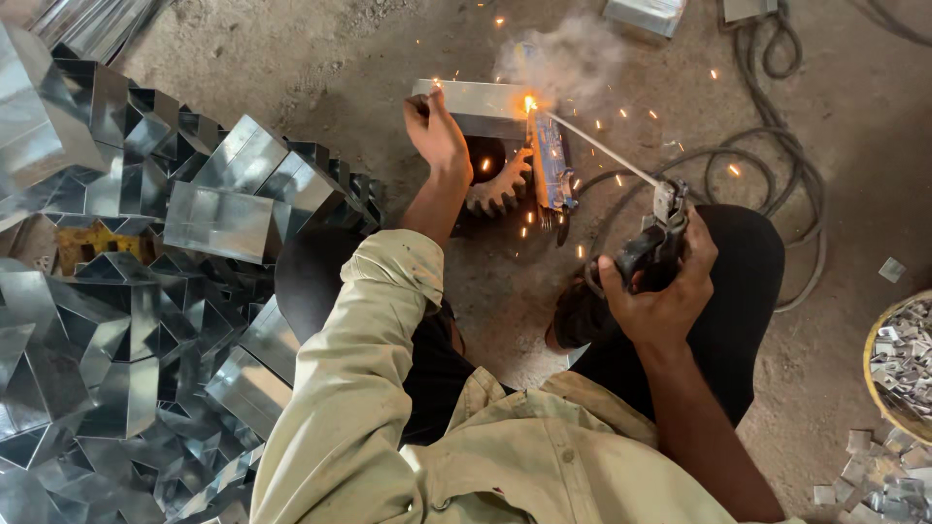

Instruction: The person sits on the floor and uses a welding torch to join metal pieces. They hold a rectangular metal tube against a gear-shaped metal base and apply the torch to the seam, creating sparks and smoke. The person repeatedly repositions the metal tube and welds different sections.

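Your left hand (434,131) presses on the metal box (481,105) to steady it; your right hand (660,291) is wrapped tightly around the electrode holder (655,243), so the rod (597,146) reaches the seam.

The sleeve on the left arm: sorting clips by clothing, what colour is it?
Pale beige, the sleeve shows some faint stains; the head view shows it clearly.

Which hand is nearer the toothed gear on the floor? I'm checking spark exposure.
Left. The left hand grips the metal box just above the gear; the right hand holds the electrode holder farther off.
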